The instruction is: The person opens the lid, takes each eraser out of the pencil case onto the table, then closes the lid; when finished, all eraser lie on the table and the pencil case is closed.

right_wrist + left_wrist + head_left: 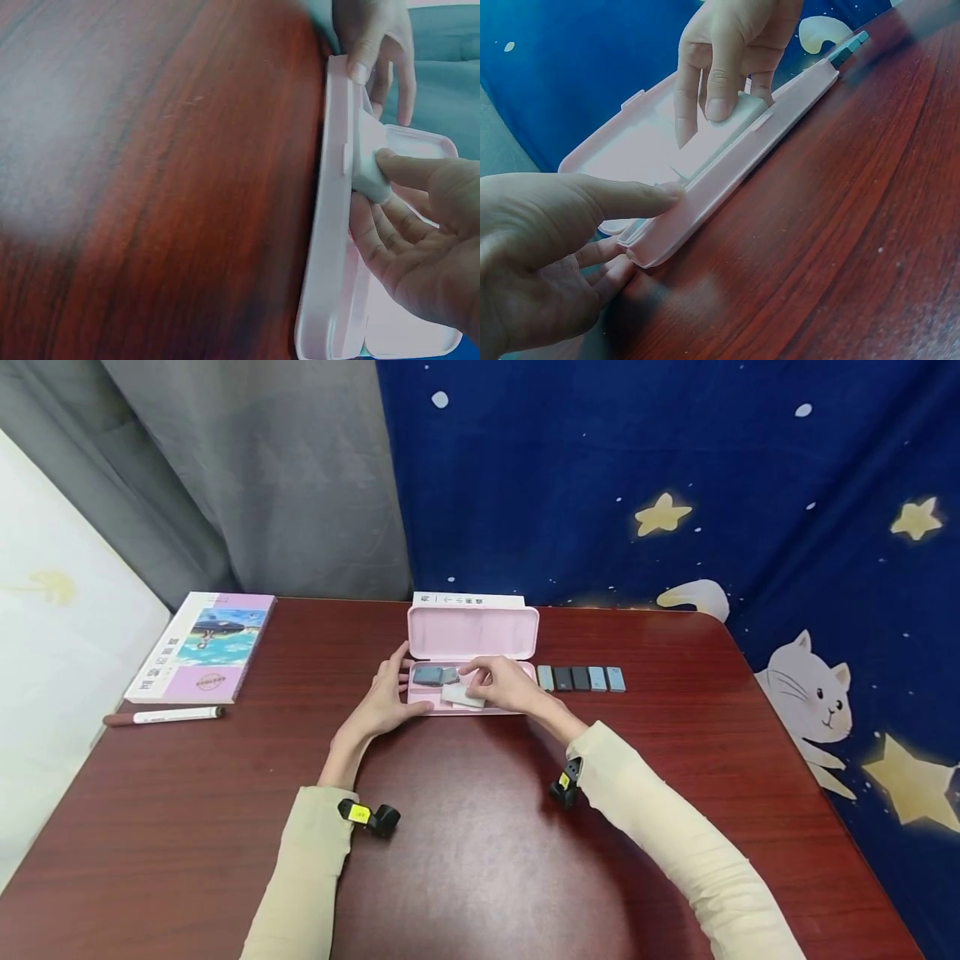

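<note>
The right hand [504, 685] pinches a pale eraser [462, 696] between thumb and fingertips, holding it tilted over the front wall of the open pink case [472, 635], its lower edge seemingly touching the rim, though the wrist views are too close to be sure. The left hand [386, 693] steadies the case's left end, thumb curled over the front edge and fingers tucked round the corner. Inside the tray, at the left, lie two grey erasers [435, 676] side by side. The case sits mid-desk [480, 860] with its lid upright; just right of it runs a row of dark and light blue blocks [581, 678]. A book [204, 646] and a pen [163, 717] lie well apart at the left. The risk, as I judge it, is the tilted eraser catching on the rim and slipping out onto the desk, or nudging the light case aside if the left hand's hold slackens.
</note>
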